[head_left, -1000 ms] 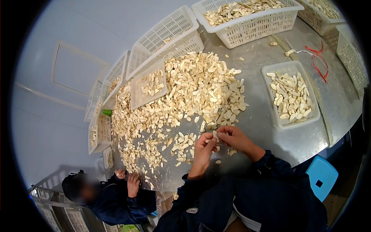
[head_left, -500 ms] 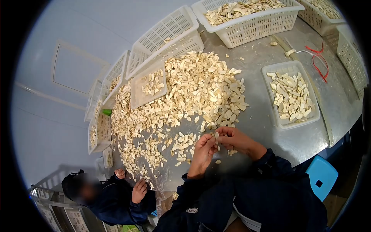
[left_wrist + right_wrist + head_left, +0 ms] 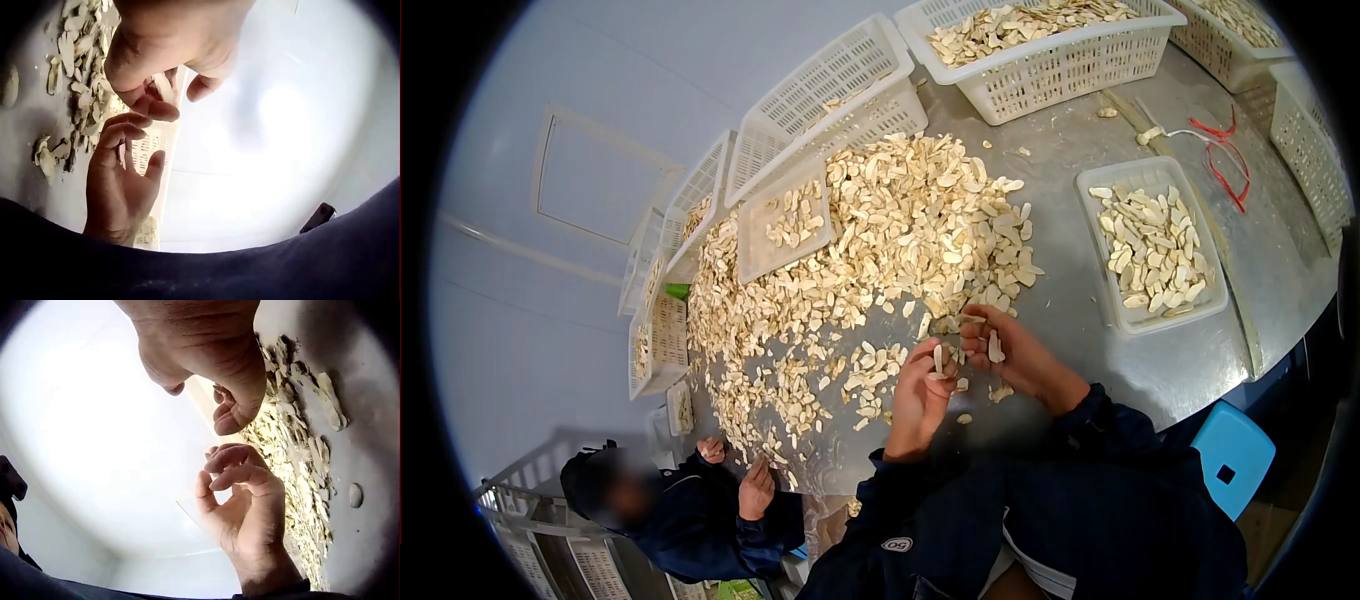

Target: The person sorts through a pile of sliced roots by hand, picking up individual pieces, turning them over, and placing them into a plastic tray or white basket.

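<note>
My left hand (image 3: 920, 400), fingers curled, holds a narrow pale dried slice (image 3: 938, 360) upright near its fingertips. Beside it, slightly farther from my body, my right hand (image 3: 1025, 358) has its fingers bent around another pale slice (image 3: 996, 347) lying against them. In the left wrist view, a slice (image 3: 164, 87) shows between the left fingers. The two hands are apart, just over the near edge of a broad heap of similar slices (image 3: 910, 220) on the metal table (image 3: 1065, 290).
A shallow plastic tray (image 3: 1113, 312) of slices stands to the right; another tray (image 3: 752, 255) rests on the heap. Slotted baskets (image 3: 1070, 85) line the back. Red string (image 3: 1230, 180) lies at far right. Another person's hand (image 3: 755, 490) works at the left edge.
My hands were together at one slice and have moved apart, the right one outward and up. A slice now shows in each. At left, the other person's hand has shifted.
</note>
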`<state>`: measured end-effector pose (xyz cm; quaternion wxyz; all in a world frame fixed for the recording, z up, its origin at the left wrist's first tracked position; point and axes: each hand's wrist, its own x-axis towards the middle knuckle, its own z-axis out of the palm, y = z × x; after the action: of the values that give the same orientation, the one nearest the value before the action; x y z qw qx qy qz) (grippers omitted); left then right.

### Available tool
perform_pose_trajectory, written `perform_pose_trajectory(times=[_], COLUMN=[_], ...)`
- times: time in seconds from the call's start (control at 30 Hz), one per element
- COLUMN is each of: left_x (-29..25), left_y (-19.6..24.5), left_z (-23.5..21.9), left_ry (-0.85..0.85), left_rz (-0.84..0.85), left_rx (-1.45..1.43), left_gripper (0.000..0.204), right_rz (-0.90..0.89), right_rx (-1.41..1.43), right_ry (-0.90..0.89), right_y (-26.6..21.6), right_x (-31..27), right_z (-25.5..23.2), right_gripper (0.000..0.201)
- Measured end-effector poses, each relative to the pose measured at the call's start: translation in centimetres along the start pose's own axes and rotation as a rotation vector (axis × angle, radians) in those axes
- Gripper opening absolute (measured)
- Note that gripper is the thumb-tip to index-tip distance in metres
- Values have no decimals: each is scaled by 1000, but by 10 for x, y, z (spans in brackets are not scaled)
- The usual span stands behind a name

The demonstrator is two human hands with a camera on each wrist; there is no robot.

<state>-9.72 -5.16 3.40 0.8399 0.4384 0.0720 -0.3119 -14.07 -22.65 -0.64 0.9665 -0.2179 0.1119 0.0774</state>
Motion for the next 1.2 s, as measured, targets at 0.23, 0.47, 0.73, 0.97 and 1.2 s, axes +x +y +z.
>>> perform_pose_trajectory(times=[0.23, 0.47, 0.73, 0.97, 1.2], left_x=[4, 10, 13, 14, 13], left_y=[-10, -28, -31, -30, -23], left_z=[-10, 11, 5, -17, -22], left_ry=[-132, -137, -137, -30, 35], left_rz=[-186, 203, 278, 109, 165], left_rx=[277, 1093, 1188, 985, 831], left_gripper=[11, 14, 16, 14, 15], right_rz=[-71, -128, -85, -201, -491], right_rx=[114, -75, -200, -295, -987], right_ry=[-28, -59, -55, 26, 99], right_y=[-5, 2, 9, 7, 13], right_x=[-5, -1, 3, 1, -1], right_z=[12, 9, 1, 3, -2], right_gripper=[44, 55, 51, 39, 15])
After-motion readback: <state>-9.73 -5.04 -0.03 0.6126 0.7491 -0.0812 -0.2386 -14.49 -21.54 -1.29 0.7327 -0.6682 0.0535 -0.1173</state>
